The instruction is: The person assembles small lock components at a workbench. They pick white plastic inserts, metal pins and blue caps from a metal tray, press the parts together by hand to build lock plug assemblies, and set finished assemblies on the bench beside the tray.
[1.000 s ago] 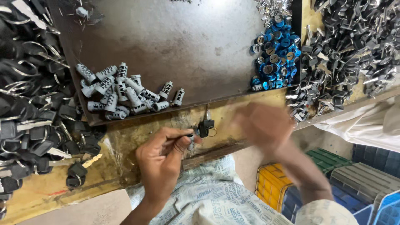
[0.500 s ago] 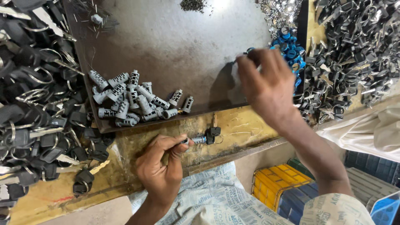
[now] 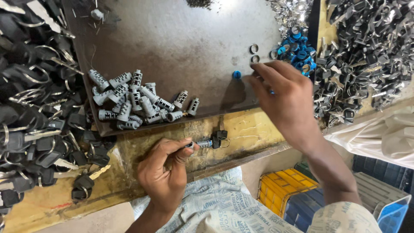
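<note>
- Here the left hand [image 3: 166,170] is clenched around a small lock cylinder [image 3: 203,143], pinched between thumb and fingers; the cylinder sticks out to the right over the worn yellow counter [image 3: 254,129], with a black-headed key [image 3: 220,136] at its far end
- The right hand [image 3: 286,97] reaches over the dark metal tray [image 3: 172,39]; its fingertips [image 3: 258,69] are bent down near the tray's right edge, seemingly pinching something small, though I cannot tell for sure what they grip
- A single blue cap [image 3: 236,74] lies on the tray just left of those fingertips; two metal rings [image 3: 254,52] lie just above them
- A heap of blue caps [image 3: 297,49] sits beside the right hand, at the tray's right edge
- A cluster of grey lock cylinders [image 3: 138,101] lies on the tray's lower left, well apart from the right hand
- Black-headed keys on rings [image 3: 34,116] pile up along the left of the counter; dark metal parts [image 3: 366,56] fill the right
- Below the counter lie printed cloth [image 3: 215,207] and a yellow crate [image 3: 284,190]
</note>
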A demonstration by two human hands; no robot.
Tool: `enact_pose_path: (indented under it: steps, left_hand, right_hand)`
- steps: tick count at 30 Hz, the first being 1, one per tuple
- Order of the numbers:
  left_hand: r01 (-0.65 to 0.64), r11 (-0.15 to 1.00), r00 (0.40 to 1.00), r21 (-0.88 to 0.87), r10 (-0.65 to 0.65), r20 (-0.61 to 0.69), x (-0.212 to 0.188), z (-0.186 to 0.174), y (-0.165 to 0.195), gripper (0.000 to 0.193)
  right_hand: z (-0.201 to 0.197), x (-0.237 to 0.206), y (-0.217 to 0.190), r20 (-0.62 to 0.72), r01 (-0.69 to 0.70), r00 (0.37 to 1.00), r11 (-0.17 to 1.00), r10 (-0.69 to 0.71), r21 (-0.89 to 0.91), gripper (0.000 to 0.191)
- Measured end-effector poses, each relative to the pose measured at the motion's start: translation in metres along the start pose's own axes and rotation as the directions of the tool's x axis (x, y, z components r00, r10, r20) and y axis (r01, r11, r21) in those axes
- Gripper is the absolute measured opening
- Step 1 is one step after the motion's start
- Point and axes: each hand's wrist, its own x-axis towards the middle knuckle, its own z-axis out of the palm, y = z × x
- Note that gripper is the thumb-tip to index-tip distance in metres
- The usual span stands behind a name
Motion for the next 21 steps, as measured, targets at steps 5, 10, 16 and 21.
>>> enact_pose_path:
  steps: [5, 10, 16, 21]
  left_hand:
    - [0.005, 1.000, 1.000, -0.014, -0.005, 0.004, 0.003, -0.002, 0.003, 0.011]
    - [0.048, 0.995, 0.999, -0.087, -0.050, -0.014, 0.000, 0.003, 0.006, 0.008]
    - [0.201, 0.970, 0.960, -0.135, -0.168, 0.223, -0.002, 0.008, 0.022, 0.007]
    - [0.682, 0.654, 0.670, -0.326, -0.381, 0.637, 0.005, -0.014, 0.012, 0.018]
  right_hand:
    - [0.006, 0.011, -0.009, 0.002, 0.160, 0.987, 0.975, -0.161, -0.153, 0.015]
    - [-0.004, -0.033, -0.045, -0.016, 0.192, 0.981, 0.968, -0.192, 0.163, 0.008]
    - [0.019, -0.088, -0.077, -0.258, 0.263, 0.950, 0.893, -0.175, 0.365, 0.025]
    - [0.012, -0.102, -0.067, -0.089, 0.279, 0.950, 0.687, -0.300, 0.671, 0.027]
